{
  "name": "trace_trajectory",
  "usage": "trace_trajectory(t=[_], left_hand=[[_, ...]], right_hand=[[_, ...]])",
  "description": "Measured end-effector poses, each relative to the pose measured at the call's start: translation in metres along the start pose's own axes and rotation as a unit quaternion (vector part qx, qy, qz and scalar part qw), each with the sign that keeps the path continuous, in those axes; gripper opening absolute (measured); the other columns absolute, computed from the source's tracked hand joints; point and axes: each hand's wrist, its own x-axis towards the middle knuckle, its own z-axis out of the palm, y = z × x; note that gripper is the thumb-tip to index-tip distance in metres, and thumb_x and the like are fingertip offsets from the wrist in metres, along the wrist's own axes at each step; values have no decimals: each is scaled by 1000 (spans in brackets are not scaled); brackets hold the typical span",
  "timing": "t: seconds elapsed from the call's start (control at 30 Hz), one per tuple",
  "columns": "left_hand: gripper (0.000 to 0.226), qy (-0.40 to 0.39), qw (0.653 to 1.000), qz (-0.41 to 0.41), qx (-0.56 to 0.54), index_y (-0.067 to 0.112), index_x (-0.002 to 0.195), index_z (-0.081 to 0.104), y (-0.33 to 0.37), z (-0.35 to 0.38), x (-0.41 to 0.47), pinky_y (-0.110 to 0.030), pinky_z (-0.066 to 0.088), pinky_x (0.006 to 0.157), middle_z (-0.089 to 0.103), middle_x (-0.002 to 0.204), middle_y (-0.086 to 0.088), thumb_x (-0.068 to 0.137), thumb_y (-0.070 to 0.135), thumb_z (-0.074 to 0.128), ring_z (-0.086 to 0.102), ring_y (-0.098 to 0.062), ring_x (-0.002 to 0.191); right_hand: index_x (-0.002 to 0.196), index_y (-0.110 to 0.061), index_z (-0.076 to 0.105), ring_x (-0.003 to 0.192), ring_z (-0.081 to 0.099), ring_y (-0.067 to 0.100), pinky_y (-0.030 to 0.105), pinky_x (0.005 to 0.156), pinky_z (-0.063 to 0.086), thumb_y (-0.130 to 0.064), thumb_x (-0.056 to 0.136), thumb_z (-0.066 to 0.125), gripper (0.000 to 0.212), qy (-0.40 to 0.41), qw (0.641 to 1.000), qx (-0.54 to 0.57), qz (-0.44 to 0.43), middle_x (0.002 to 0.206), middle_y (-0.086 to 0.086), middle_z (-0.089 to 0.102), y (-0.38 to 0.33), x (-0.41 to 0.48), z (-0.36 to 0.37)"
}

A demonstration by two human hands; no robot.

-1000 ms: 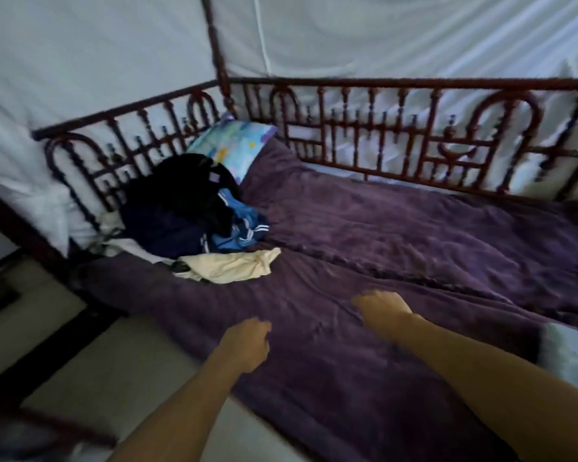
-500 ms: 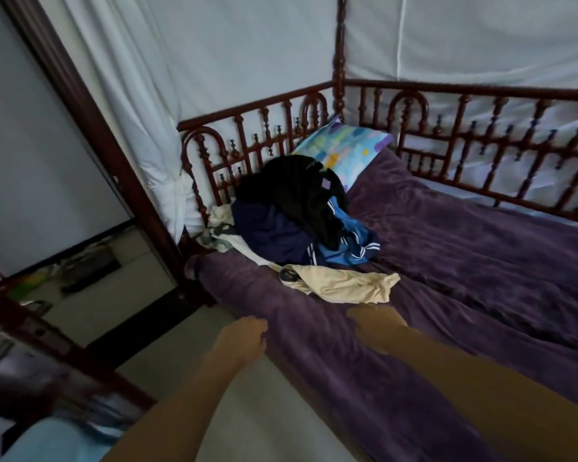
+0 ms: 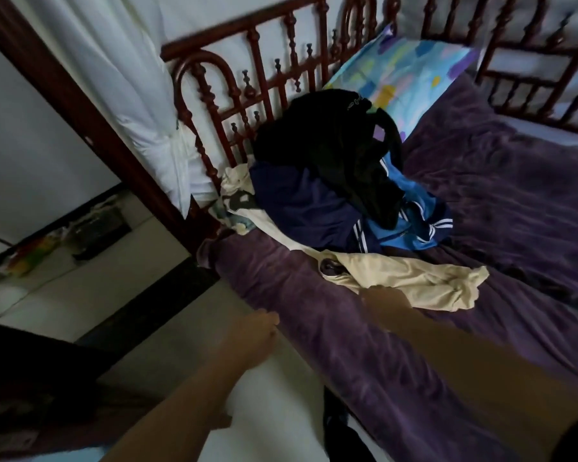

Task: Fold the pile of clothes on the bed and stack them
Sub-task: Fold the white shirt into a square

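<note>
A pile of clothes lies at the head of the bed: a black garment on top, a navy one under it, a blue piece with white stripes to the right. A cream garment spreads out in front of the pile on the purple blanket. My right hand reaches the near edge of the cream garment; its fingers are hidden from me. My left hand hovers by the bed's near edge with loosely curled fingers, holding nothing.
A colourful pillow leans behind the pile against the carved red wooden rail. A white curtain hangs at the bedpost. Pale floor lies left of the bed, with dark items by its side.
The view has swung left and closer to the pile. My right hand has moved forward from the bare blanket to the cream garment's edge. My left hand stays by the bed's edge.
</note>
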Motion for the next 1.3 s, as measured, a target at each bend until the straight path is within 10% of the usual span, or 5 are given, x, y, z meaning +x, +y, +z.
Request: trace_trajectory(t=[0.4, 0.6, 0.97, 1.17, 1.3], left_hand=[[26, -94, 992, 4, -80, 19, 114, 57, -66, 32, 156, -33, 47, 88, 60, 111, 1, 92, 28, 47, 59, -18, 103], [26, -128, 987, 44, -81, 18, 112, 59, -61, 27, 192, -31, 47, 85, 61, 110, -1, 91, 27, 47, 59, -20, 103], [67, -83, 956, 180, -216, 31, 128, 48, 4, -84, 275, -35, 47, 90, 54, 118, 5, 71, 57, 70, 55, -15, 107], [37, -30, 921, 244, -303, 22, 117, 61, 16, -155, 283, -36, 49, 87, 61, 109, -2, 83, 33, 70, 61, -21, 99], [8, -51, 905, 294, -303, 21, 84, 70, 16, -200, 277, -27, 48, 73, 65, 80, 5, 87, 28, 67, 65, -13, 82]], right_hand=[[135, -18, 42, 126, 44, 26, 39, 95, 40, -23, 92, 51, 45, -55, 995, 41, 68, 139, 4, 43, -4, 226, 46], [108, -24, 65, 105, 61, 28, 37, 86, 45, -22, 86, 54, 25, -10, 981, 61, 181, 108, 6, 68, 24, 225, 34], [78, -18, 73, 65, 54, 12, 31, 62, 43, -17, 83, 70, 5, 155, 869, 435, 176, 69, 2, 64, 17, 145, -144], [75, -8, 71, 43, 47, 3, 16, 42, 35, -12, 89, 64, 17, 147, 792, 568, 170, 52, -6, 55, -12, 98, -233], [74, 5, 68, 59, 58, 22, 28, 58, 44, -10, 88, 63, 20, 160, 758, 611, 165, 69, 14, 63, -21, 67, -279]])
